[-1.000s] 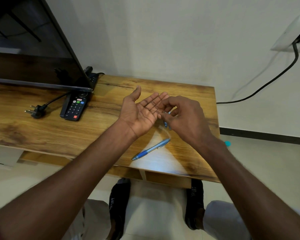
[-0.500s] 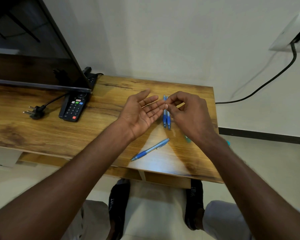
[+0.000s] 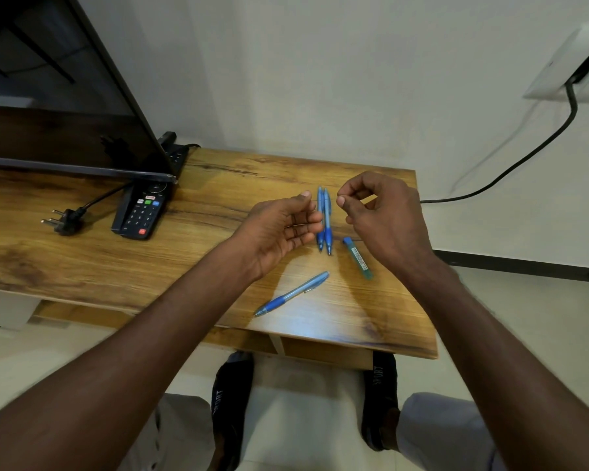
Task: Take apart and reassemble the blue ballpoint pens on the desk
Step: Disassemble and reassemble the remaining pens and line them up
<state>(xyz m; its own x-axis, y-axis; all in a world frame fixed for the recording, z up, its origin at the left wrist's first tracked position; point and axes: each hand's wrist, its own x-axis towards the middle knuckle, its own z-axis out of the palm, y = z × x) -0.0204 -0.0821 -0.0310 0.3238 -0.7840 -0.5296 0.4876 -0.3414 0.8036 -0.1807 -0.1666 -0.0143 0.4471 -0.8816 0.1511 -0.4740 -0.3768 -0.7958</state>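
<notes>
Two blue ballpoint pens [image 3: 324, 222] lie side by side on the wooden desk [image 3: 191, 253], tips toward me. A third blue pen [image 3: 291, 294] lies slanted nearer the front edge. My left hand [image 3: 281, 229] hovers just left of the pair, palm turned right, fingers relaxed and holding nothing. My right hand [image 3: 383, 215] hovers just right of the pair with its fingers curled and thumb and forefinger close together; I see nothing between them.
A small blue-green tube [image 3: 358, 259] lies on the desk under my right hand. A black remote [image 3: 140, 212] and a loose plug [image 3: 63, 220] sit at the left under a TV screen [image 3: 65, 107]. A black cable [image 3: 510, 168] runs along the wall at the right.
My right hand has drawn away from my left palm to the right. The left hand has turned from palm-up to sideways, and the pen pair and the tube now show between and beside the hands.
</notes>
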